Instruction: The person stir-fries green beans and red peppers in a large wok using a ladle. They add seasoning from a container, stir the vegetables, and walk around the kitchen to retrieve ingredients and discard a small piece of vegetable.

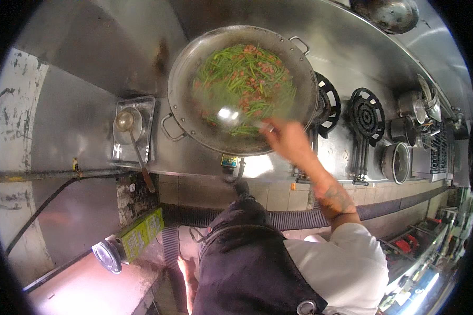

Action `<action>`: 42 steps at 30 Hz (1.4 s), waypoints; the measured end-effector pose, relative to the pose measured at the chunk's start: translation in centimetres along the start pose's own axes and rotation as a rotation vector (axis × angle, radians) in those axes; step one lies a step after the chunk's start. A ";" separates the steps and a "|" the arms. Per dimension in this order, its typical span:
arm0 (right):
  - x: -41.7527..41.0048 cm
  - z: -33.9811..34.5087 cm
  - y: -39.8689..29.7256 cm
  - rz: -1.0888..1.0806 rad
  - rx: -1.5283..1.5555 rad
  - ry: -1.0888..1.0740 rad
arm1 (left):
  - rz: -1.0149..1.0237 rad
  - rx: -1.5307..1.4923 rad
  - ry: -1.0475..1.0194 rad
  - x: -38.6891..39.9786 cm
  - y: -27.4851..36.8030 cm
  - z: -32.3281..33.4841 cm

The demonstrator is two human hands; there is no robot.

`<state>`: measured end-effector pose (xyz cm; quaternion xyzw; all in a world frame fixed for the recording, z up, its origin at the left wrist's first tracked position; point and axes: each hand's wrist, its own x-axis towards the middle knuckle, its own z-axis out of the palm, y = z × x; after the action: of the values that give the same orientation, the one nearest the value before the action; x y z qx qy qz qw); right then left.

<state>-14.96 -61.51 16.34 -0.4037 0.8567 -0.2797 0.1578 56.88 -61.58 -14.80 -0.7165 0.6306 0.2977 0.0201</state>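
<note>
A wide steel wok (185,130) with two side handles sits on the stove. In it lie cut green stalks, probably green beans (236,75), mixed with small reddish pieces, perhaps diced meat (266,71). Haze blurs the near part of the food. My right hand (289,139) is over the wok's near right side, its fingers closed on the handle of a metal cooking utensil. The utensil's shiny head (228,114), blurred, is over the food. Down beside my dark apron hangs my left hand (183,265), partly seen; its fingers are not clear.
A ladle (125,120) rests across a bowl in a metal tray (144,153) at left. Cast-iron burners (365,114) and metal pots (395,163) stand to the right. A green box (142,236) and a round lidded container (107,256) are at lower left.
</note>
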 end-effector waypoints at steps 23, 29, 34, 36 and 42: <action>-8.8 -13.8 7.3 0.329 -0.119 0.402 | -0.932 -1.497 -1.468 14.6 37.6 25.9; -4.3 -12.0 8.1 0.273 -0.093 0.402 | -0.090 -0.242 -0.798 12.7 34.4 16.3; -0.7 -11.7 6.9 0.200 0.027 0.457 | -0.025 -0.195 -0.622 12.6 20.5 8.2; 0.0 -10.4 7.0 0.091 0.115 0.499 | -0.164 -0.361 -0.526 10.7 16.4 5.0; -0.4 3.7 -4.2 -0.220 0.371 -0.168 | -0.432 -1.248 -0.389 4.1 16.0 -0.5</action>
<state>-10.33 -64.64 15.99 -0.4804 0.7253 -0.4135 0.2688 42.53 -68.67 -10.67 -0.6371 0.1690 0.7178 -0.2244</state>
